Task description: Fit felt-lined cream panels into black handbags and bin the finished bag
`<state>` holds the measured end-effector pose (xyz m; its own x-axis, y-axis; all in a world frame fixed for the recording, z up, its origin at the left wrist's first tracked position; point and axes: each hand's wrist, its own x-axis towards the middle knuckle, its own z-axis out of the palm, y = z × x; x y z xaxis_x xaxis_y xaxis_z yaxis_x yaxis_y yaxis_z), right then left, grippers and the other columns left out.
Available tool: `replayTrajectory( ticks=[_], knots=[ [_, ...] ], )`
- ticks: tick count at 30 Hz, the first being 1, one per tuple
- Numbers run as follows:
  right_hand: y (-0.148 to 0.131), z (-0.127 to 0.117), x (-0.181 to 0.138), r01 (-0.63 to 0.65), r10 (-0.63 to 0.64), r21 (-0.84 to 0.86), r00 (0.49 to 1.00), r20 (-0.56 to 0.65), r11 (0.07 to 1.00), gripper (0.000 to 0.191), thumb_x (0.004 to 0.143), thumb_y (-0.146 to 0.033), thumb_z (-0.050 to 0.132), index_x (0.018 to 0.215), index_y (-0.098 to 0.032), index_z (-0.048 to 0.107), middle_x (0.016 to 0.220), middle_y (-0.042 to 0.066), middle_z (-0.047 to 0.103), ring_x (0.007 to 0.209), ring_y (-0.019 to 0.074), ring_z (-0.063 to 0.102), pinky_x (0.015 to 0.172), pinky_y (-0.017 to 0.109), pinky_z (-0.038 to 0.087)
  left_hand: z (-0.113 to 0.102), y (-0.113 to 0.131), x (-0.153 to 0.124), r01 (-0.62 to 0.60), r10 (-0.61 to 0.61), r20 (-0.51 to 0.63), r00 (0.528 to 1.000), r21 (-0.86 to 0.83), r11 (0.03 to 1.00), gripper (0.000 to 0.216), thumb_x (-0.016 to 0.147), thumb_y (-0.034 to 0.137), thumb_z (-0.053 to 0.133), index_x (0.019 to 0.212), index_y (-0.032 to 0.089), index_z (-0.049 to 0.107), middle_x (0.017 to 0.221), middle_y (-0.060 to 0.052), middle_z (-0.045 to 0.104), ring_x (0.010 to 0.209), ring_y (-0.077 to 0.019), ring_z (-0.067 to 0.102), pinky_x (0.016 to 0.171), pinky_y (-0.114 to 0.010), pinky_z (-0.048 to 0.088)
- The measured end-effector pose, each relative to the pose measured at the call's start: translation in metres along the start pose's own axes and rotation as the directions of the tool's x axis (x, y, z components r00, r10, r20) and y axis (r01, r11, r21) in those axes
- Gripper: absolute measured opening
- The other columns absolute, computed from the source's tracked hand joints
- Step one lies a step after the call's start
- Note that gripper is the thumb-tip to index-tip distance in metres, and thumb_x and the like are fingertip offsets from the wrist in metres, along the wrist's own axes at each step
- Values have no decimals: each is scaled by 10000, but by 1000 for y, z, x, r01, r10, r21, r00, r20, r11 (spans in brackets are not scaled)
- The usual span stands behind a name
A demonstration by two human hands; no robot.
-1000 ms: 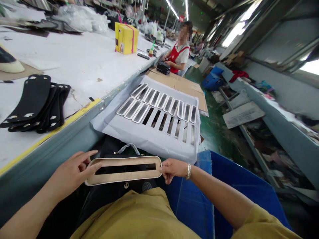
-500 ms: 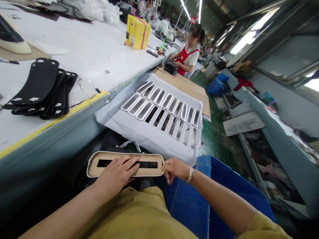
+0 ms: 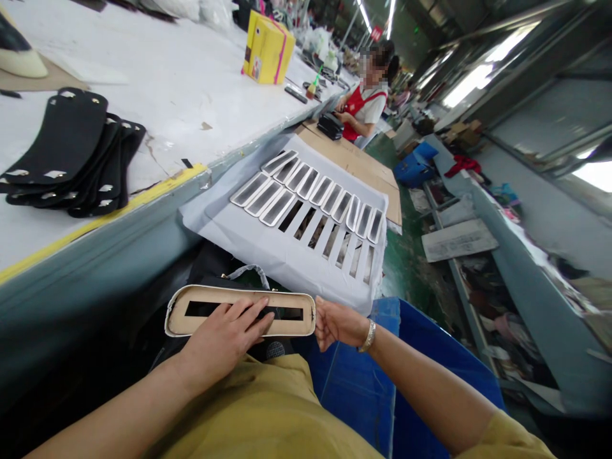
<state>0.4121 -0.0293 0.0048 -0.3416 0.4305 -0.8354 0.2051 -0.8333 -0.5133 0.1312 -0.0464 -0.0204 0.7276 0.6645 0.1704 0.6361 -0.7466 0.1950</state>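
Note:
A long tan bag panel [image 3: 196, 325] with rounded ends, a raised pale rim and a dark slot along its middle lies across my lap. My left hand [image 3: 234, 328] rests on it with stretched fingers over the slot, pressing it from above. At the panel's right end, my right hand [image 3: 337, 325] has curled fingers against the rim, gripping its edge. Black bag material [image 3: 210, 264] with a clear-wrapped handle [image 3: 251, 271] shows just behind the panel. The undersides of the panel and of my fingers are hidden.
Ahead, slotted frames [image 3: 272, 204] lie in rows on a grey sheet [image 3: 229, 239]. To the left, black strips [image 3: 62, 140] are stacked on the white table [image 3: 167, 76], near a yellow box [image 3: 268, 48]. A blue bin [image 3: 363, 382] stands right; a co-worker [image 3: 366, 105] works farther off.
The view has shifted slightly. My right hand has moved a little along the panel's right end, its fingers closer to the rim. My left hand stays on the panel.

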Motion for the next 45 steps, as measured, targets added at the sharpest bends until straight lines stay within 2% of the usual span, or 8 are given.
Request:
replayTrajectory(
  ticks=[6,21,23,26,28,31,37,45],
  knots=[
    [-1,-2,-3,-8,6,85,1000,31,996,686,843,-716,162,599,-154,470,508,1,546,449,131,592,498,281,515,-2,0,0,-6,6,19,1000,-2,1000,393,891,228,455,1277,278,509,1377,-73,478,1122,-248,490,851,-373,404],
    [20,18,-14,212,-228,-83,903,-363,974,380,783,-550,542,858,-180,500,720,-5,571,524,97,560,546,280,524,-5,1,0,8,-8,12,1000,13,1000,377,886,224,463,1253,276,532,1358,-50,503,1092,-248,498,823,-363,395],
    [22,23,-21,310,-470,-394,776,-420,865,322,789,-478,562,930,-193,514,768,11,571,589,119,566,604,306,525,-5,1,0,2,-2,3,1000,20,1000,373,890,231,465,1255,273,532,1360,-53,501,1091,-251,499,820,-367,396],
    [23,29,-32,303,-803,-879,579,-138,369,260,813,-378,575,1001,-198,578,936,84,588,845,194,571,784,374,485,-2,1,-1,-3,3,-15,1000,21,1000,369,889,252,482,1254,274,530,1356,-51,504,1099,-254,498,818,-371,397],
    [20,32,-36,237,-827,-971,550,115,23,206,824,-321,585,995,-206,604,1009,93,589,955,216,532,865,399,435,-1,1,-1,-2,3,-20,1000,20,1000,375,883,262,501,1257,281,524,1362,-44,498,1113,-250,492,830,-370,394],
    [14,33,-35,177,-780,-957,555,289,-228,93,864,-241,536,917,-208,604,942,46,617,955,189,515,966,415,358,0,1,0,-2,2,-25,1000,31,1000,364,887,286,503,1250,282,528,1361,-43,499,1121,-242,488,838,-360,392],
    [-4,31,-31,190,-695,-911,595,403,-365,150,897,-201,459,815,-201,584,851,3,630,918,153,518,1083,422,201,-1,2,2,-6,9,-39,999,62,998,350,897,317,486,1243,287,529,1349,-43,509,1114,-243,492,840,-365,396],
    [-11,31,-35,219,-633,-933,687,356,-287,136,870,-211,463,842,-184,594,905,28,618,970,162,526,1108,424,139,0,3,3,-28,30,-42,999,63,998,361,882,314,514,1240,267,527,1344,-56,512,1103,-256,503,842,-373,415]
  ],
)
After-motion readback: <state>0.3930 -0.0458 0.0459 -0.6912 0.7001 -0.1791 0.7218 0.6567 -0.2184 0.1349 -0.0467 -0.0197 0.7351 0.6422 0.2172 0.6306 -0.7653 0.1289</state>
